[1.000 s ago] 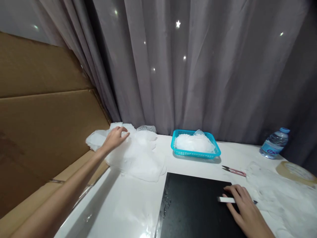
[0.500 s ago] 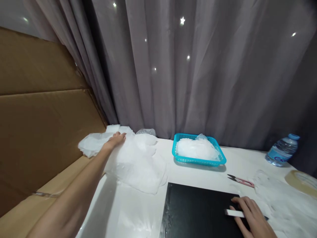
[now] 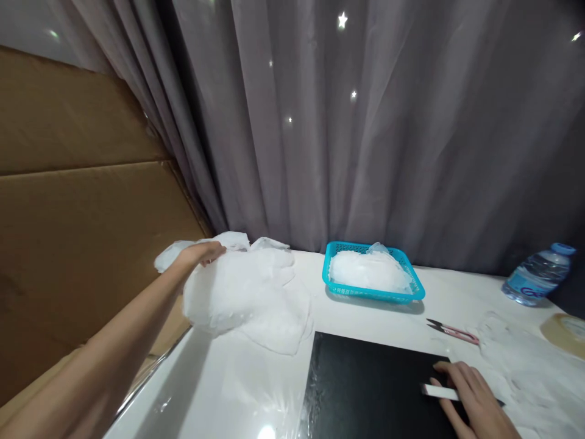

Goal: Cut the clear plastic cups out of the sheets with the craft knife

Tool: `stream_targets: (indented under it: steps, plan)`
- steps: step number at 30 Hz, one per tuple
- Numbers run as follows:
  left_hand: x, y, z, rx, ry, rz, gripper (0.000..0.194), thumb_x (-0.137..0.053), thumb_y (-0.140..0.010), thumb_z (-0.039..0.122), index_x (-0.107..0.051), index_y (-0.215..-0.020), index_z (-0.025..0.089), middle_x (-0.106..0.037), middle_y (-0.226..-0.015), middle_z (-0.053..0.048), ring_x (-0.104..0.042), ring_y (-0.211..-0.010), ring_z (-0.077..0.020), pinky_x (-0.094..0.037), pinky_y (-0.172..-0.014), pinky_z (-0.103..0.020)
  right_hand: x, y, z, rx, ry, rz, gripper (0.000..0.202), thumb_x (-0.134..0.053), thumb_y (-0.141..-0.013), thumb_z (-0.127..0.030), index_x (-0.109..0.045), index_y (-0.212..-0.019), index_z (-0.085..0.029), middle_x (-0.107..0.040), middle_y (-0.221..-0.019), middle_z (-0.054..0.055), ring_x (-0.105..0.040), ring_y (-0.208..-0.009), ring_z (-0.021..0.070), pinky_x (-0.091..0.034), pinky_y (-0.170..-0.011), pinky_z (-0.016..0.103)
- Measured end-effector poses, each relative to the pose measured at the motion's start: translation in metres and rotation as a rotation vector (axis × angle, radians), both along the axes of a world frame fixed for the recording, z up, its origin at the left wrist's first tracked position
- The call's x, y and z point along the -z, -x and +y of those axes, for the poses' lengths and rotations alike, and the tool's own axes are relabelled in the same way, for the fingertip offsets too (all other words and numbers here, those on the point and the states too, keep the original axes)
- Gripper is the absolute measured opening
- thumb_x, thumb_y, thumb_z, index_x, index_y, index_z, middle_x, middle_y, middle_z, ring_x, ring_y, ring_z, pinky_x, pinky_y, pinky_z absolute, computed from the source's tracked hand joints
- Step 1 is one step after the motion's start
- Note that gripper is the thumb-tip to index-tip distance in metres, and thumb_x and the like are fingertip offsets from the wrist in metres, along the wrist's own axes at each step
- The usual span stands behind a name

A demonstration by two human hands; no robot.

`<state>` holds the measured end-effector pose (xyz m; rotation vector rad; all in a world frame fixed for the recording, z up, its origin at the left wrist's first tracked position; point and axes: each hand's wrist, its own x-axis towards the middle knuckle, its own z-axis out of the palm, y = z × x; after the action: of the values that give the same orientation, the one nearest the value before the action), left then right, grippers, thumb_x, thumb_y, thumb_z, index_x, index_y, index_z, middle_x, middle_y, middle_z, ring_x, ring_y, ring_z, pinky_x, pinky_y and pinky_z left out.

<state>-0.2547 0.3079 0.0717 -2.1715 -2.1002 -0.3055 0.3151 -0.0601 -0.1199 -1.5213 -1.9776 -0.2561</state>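
Note:
At the back left, my left hand [image 3: 206,251] has its fingers closed on the edge of a white fluffy sheet [image 3: 251,292], part of a loose pile on the white table. Over the right part of a black board [image 3: 370,384], my right hand [image 3: 470,393] holds a slim white tool [image 3: 441,392] between its fingers, with a dark tip showing past the hand. White fluffy material [image 3: 368,271] fills a blue basket [image 3: 375,297] behind the board.
Pink-handled snips [image 3: 457,333] lie right of the basket. More white sheets [image 3: 534,366], a tape roll [image 3: 564,334] and a water bottle [image 3: 539,275] are at the right. Cardboard [image 3: 91,244] stands at the left; a grey curtain [image 3: 311,152] hangs behind.
My left hand has drawn back slightly to the left, and the white sheet under it has shifted left and lifted at its edge. The view has shifted a little.

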Motion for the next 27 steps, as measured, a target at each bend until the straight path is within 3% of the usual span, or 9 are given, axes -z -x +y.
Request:
stream_targets:
  steps: [4,10,13,16,19,21,27]
  plan:
    - [-0.002,-0.019,0.005,-0.098,0.067,0.11,0.036,-0.067,-0.101,0.035,-0.063,-0.132,0.016,-0.066,-0.132,-0.012,-0.068,-0.112,-0.0269,-0.06,-0.094,-0.048,-0.003,0.002,0.0,0.002,-0.016,-0.013,0.023,-0.052,-0.101,-0.032,-0.06,-0.121,-0.025,-0.072,-0.105,0.008,-0.073,-0.093,0.0262,-0.06,-0.077,0.036]
    - [0.015,-0.05,-0.004,-0.006,-0.062,0.164,0.037,-0.068,-0.101,0.032,-0.062,-0.134,0.017,-0.062,-0.139,-0.012,-0.064,-0.121,-0.0293,-0.056,-0.101,-0.052,0.002,0.002,0.002,0.024,0.006,0.022,0.022,-0.052,-0.101,-0.032,-0.061,-0.12,-0.025,-0.073,-0.103,0.007,-0.073,-0.089,0.0255,-0.061,-0.076,0.035]
    - [0.008,-0.062,-0.004,-0.007,-0.116,0.131,0.031,-0.067,-0.101,0.032,-0.065,-0.128,0.016,-0.067,-0.13,-0.011,-0.068,-0.113,-0.0261,-0.059,-0.095,-0.048,0.003,0.002,0.004,0.023,-0.021,-0.003,0.022,-0.052,-0.102,-0.034,-0.06,-0.12,-0.025,-0.074,-0.103,0.007,-0.074,-0.089,0.0259,-0.061,-0.077,0.036]
    - [-0.015,-0.069,-0.006,-0.067,-0.225,0.067,0.032,-0.066,-0.102,0.035,-0.065,-0.128,0.015,-0.068,-0.125,-0.01,-0.069,-0.107,-0.0249,-0.06,-0.092,-0.046,0.0,0.004,0.005,0.006,-0.063,-0.061,0.022,-0.049,-0.104,-0.034,-0.058,-0.122,-0.024,-0.076,-0.104,0.007,-0.075,-0.09,0.026,-0.06,-0.078,0.037]
    - [-0.052,-0.072,-0.013,-0.121,-0.37,-0.014,0.029,-0.052,-0.109,0.032,-0.06,-0.129,0.013,-0.068,-0.123,-0.012,-0.068,-0.108,-0.0248,-0.057,-0.093,-0.044,-0.003,0.005,0.005,0.001,-0.083,-0.089,0.022,-0.049,-0.104,-0.033,-0.057,-0.123,-0.024,-0.076,-0.104,0.007,-0.075,-0.091,0.0249,-0.06,-0.078,0.036]
    - [-0.079,-0.073,-0.023,-0.145,-0.462,-0.064,0.031,-0.037,-0.112,0.025,-0.056,-0.129,0.008,-0.067,-0.127,-0.017,-0.064,-0.117,-0.0285,-0.053,-0.095,-0.042,-0.003,0.005,0.006,-0.002,-0.086,-0.068,0.022,-0.05,-0.104,-0.032,-0.057,-0.123,-0.023,-0.075,-0.102,0.006,-0.075,-0.089,0.0241,-0.06,-0.077,0.035]
    - [-0.145,-0.075,-0.063,-0.157,-0.67,-0.148,0.037,-0.028,-0.114,0.029,-0.051,-0.131,0.005,-0.063,-0.134,-0.015,-0.061,-0.126,-0.0294,-0.044,-0.101,-0.037,-0.006,0.006,0.004,-0.02,-0.083,-0.045,0.021,-0.048,-0.105,-0.031,-0.057,-0.122,-0.024,-0.074,-0.103,0.007,-0.075,-0.091,0.0249,-0.06,-0.079,0.036]
